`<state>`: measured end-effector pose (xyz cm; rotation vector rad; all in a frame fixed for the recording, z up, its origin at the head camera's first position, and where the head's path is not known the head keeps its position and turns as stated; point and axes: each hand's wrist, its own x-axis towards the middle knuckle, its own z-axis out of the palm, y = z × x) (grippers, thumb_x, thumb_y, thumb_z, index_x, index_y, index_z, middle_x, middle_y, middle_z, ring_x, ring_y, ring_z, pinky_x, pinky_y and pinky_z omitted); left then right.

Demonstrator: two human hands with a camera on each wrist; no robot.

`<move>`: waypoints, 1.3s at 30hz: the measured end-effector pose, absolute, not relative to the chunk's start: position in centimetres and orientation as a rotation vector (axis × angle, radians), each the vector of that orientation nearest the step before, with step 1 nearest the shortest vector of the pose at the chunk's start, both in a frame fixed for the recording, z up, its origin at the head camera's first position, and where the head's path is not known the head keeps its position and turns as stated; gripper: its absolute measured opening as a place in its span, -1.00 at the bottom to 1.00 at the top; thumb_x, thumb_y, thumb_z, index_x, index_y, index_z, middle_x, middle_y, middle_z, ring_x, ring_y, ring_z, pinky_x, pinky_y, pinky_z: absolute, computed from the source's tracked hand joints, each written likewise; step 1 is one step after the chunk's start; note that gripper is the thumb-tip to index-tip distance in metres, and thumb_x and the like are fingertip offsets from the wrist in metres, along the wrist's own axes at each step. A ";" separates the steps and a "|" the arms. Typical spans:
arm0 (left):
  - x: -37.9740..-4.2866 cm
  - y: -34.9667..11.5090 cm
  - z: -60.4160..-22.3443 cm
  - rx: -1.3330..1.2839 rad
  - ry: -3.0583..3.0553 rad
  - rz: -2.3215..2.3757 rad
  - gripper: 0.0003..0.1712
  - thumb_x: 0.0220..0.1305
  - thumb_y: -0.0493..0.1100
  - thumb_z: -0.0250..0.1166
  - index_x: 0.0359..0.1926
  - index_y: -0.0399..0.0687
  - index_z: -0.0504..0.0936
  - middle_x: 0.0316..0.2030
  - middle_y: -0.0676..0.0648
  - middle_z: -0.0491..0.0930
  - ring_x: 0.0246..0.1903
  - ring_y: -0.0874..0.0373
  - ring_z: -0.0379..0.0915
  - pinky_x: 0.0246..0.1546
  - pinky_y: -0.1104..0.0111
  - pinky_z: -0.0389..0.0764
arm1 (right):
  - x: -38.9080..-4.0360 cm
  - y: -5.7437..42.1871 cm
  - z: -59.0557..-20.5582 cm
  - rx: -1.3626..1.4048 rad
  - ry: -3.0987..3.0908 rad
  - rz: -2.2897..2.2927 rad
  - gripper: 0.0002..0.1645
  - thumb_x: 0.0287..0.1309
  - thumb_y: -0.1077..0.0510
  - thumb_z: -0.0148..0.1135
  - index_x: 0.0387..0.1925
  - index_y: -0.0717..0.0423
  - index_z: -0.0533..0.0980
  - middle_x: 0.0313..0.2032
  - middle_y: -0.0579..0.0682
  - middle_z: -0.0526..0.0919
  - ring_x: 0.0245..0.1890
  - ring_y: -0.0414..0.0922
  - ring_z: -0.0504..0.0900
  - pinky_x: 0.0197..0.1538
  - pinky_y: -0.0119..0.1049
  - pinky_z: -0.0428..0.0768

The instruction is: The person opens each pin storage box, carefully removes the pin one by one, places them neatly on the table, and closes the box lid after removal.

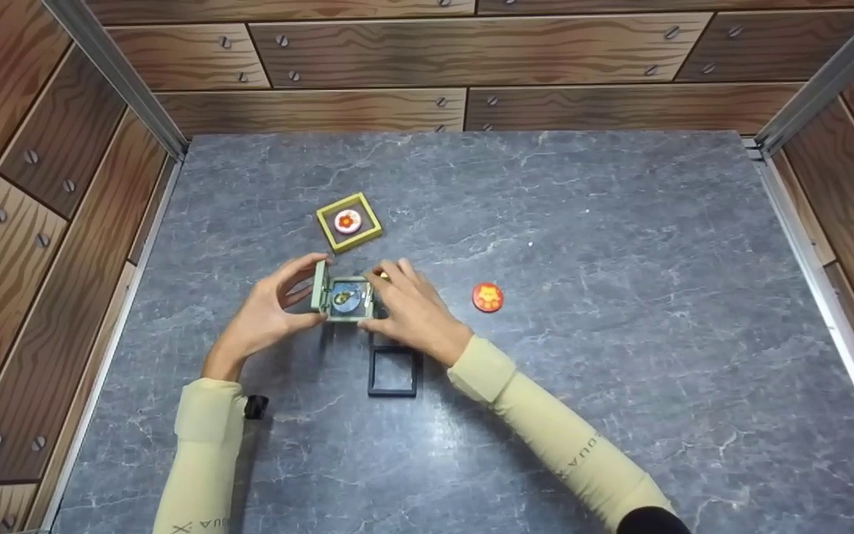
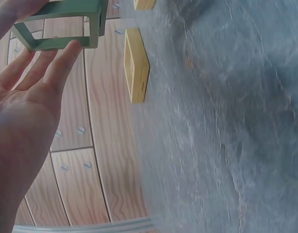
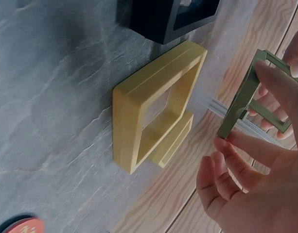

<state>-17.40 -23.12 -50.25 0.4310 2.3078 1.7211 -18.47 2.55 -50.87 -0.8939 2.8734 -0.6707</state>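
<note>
A small green hinged display frame (image 1: pixel 351 320) stands opened between both hands, raised above the table. Inside it lies a round blue disc (image 1: pixel 346 297) with a gold-coloured figure. My left hand (image 1: pixel 260 315) pinches the upright half between thumb and fingers, which the left wrist view shows round the green frame (image 2: pixel 93 29). On the other side, my right hand (image 1: pixel 418 308) pinches the outer edge of the flat half by thumb and fingertips. The right wrist view shows this grip on the green frame (image 3: pixel 238 97), with the other fingers bent.
A yellow frame (image 1: pixel 324 228) holding a white disc with a red flower (image 1: pixel 348 221) lies beyond the hands. Another yellow frame (image 3: pixel 127 126) is mostly hidden under my right hand in the head view. Nearer stands a black frame (image 1: pixel 394 393). A red disc (image 1: pixel 488 297) lies rightward.
</note>
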 end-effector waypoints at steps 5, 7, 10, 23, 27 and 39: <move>-17.9 -23.8 -50.5 0.430 2.324 1.701 0.02 0.11 -0.56 0.43 0.56 0.07 0.37 0.51 -0.14 0.37 0.56 -0.12 0.27 0.57 0.25 0.38 | -19.0 1.4 -51.0 -0.877 2.895 -0.586 -0.06 0.18 -0.21 0.53 0.43 0.23 0.47 0.25 0.07 0.54 0.14 0.01 0.42 0.15 -0.06 0.63; -18.1 -24.1 -50.6 0.430 2.328 1.693 0.02 0.12 -0.57 0.42 0.57 0.05 0.36 0.53 -0.17 0.35 0.57 -0.15 0.26 0.58 0.23 0.36 | -19.2 0.9 -51.1 -0.883 2.904 -0.564 -0.07 0.18 -0.21 0.53 0.42 0.23 0.49 0.24 0.07 0.55 0.14 0.02 0.42 0.12 -0.06 0.63; -18.4 -24.6 -50.8 0.408 2.325 1.693 0.02 0.13 -0.58 0.40 0.57 0.04 0.35 0.55 -0.21 0.32 0.58 -0.16 0.24 0.58 0.24 0.36 | -19.6 0.3 -51.2 -0.893 2.912 -0.538 -0.10 0.18 -0.21 0.53 0.39 0.21 0.51 0.22 0.07 0.57 0.13 0.02 0.42 0.12 -0.08 0.61; -18.6 -26.4 -52.2 0.320 2.363 1.618 0.04 0.13 -0.54 0.42 0.59 0.07 0.32 0.58 -0.21 0.31 0.57 -0.16 0.26 0.59 0.17 0.36 | -20.1 -2.7 -52.7 -0.860 2.949 -0.388 -0.24 0.14 -0.21 0.54 0.22 0.16 0.62 0.11 0.01 0.60 0.12 -0.01 0.45 0.09 -0.13 0.52; -19.2 -26.6 -52.5 0.313 2.355 1.600 0.04 0.12 -0.55 0.41 0.59 0.08 0.33 0.58 -0.20 0.31 0.57 -0.19 0.26 0.55 0.18 0.41 | -20.3 -3.2 -52.8 -0.839 2.967 -0.339 -0.28 0.14 -0.23 0.54 0.18 0.14 0.64 0.12 0.01 0.62 0.14 0.00 0.45 0.13 -0.13 0.50; -19.1 -27.5 -53.6 0.329 2.381 1.546 0.02 0.15 -0.55 0.39 0.62 -0.12 0.25 0.58 -0.28 0.28 0.58 -0.25 0.21 0.59 0.02 0.32 | -19.9 -4.5 -53.8 -0.855 3.011 -0.252 -0.46 0.11 -0.23 0.56 -0.03 0.05 0.70 0.08 -0.01 0.66 0.15 0.00 0.48 0.07 -0.11 0.49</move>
